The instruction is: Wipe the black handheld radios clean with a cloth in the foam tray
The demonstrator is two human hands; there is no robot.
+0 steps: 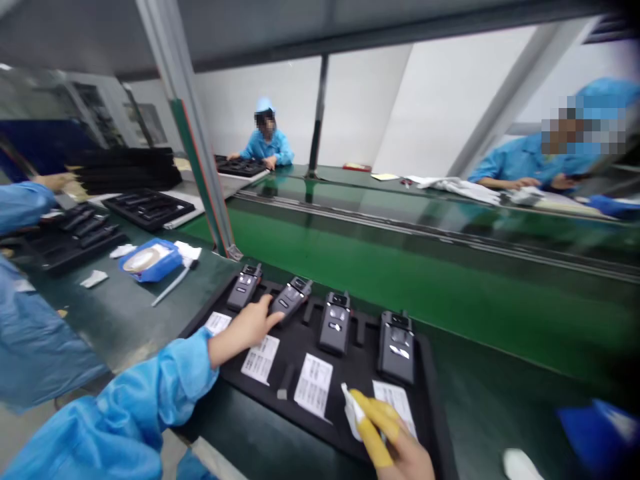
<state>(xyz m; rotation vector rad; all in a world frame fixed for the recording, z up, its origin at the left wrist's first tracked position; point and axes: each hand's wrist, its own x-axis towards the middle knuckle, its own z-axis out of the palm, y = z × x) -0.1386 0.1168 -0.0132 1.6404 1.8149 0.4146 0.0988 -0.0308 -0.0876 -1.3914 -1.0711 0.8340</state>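
Note:
My left hand [253, 327] has its thumb and fingers on the lower end of a dark handheld radio [291, 299], which sits tilted in a black foam tray [345, 363]. Between the yellow-covered fingers of my right hand [395, 437] is a folded white wipe [352, 413], held above the tray's near edge. Other radios lie in the same tray: one at the left [245, 288], one right of the middle [335, 325] and one at the right end [397, 348]. White printed label sheets [314, 385] lie below the radios, one partly behind my right hand.
A metal post [193, 133] rises behind the tray's left end. A blue dish [153, 260] with a tape roll and a white-handled brush [173, 283] are at the left. Another tray of devices [149, 208] stands beyond. Co-workers [267, 143] sit across the green conveyor [400, 267].

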